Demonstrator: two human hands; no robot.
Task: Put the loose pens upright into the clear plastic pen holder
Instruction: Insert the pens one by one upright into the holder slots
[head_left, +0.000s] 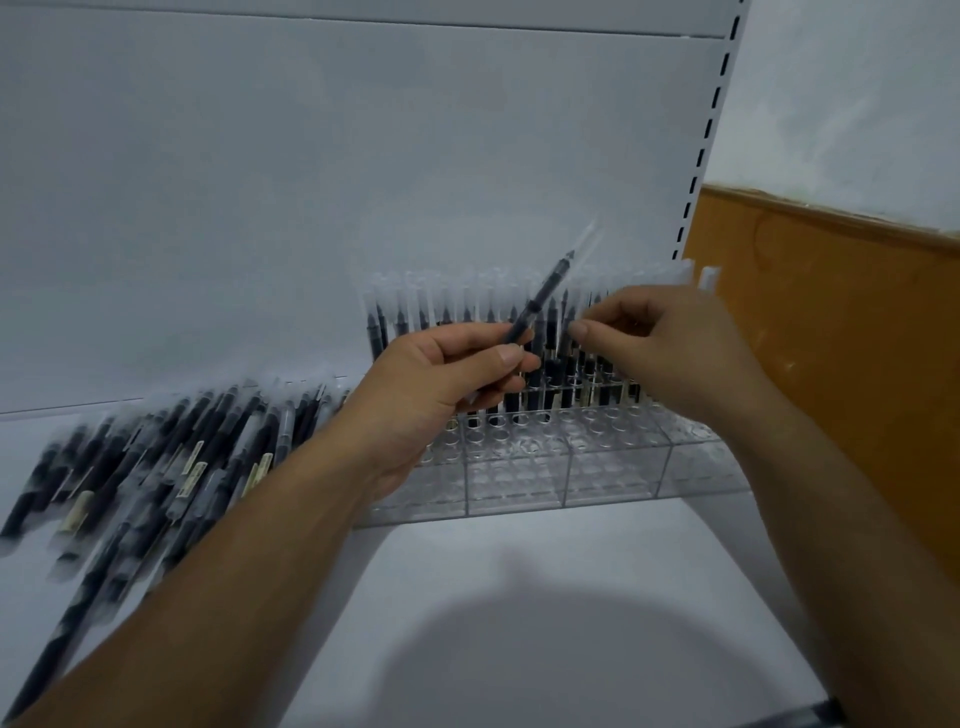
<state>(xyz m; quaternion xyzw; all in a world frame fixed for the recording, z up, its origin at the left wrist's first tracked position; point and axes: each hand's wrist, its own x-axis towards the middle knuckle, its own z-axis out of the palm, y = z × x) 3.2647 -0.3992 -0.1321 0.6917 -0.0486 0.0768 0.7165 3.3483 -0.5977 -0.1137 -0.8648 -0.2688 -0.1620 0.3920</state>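
Loose pens (156, 467) lie heaped on the white shelf (519, 597), left of the clear plastic pen holder (571, 467). The holder stands against the back panel, its rear rows filled with upright pens (415, 312). The left hand (441, 384) pinches one pen (540, 296) between thumb and curled fingers, tilted up to the right above the holder. The right hand (670, 353) hovers at the standing pens, thumb meeting curled forefinger; whether it pinches one cannot be told.

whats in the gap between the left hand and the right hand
Head view: nothing bridges left hand and right hand; through the gap show only upright pens standing in the clear pen holder behind them.
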